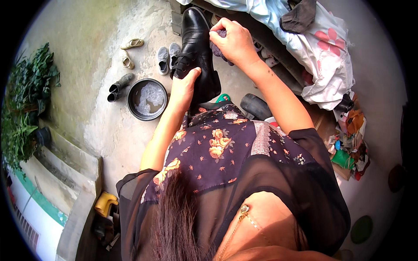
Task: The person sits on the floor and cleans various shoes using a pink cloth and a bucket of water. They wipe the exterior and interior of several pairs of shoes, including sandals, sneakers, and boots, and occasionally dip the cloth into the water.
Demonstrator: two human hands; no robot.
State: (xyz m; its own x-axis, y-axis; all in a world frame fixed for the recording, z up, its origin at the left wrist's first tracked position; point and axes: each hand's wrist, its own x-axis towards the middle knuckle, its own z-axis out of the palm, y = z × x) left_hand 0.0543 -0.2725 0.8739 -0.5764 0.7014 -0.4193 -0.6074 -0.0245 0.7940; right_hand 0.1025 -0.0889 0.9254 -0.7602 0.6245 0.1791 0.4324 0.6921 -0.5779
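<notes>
A black leather lace-up shoe (194,41) is held up in front of me, its toe pointing away and its heel towards my lap. My left hand (185,87) grips it near the ankle opening, thumb on the upper. In my right hand (235,41) is a bunched dark purple-grey cloth (219,45), closed between the fingers. The cloth is beside the shoe's right side; whether it touches the leather I cannot tell. Part of the cloth is hidden behind the fingers.
Left of the shoe stands a black basin (147,116) of cloudy water. Grey sneakers (163,60), beige shoes (132,43) and dark boots (120,87) stand around it. At right, a cloth-draped rack (324,65) holds more shoes, beside a heap of scraps (353,145). Steps (69,169) rise at left.
</notes>
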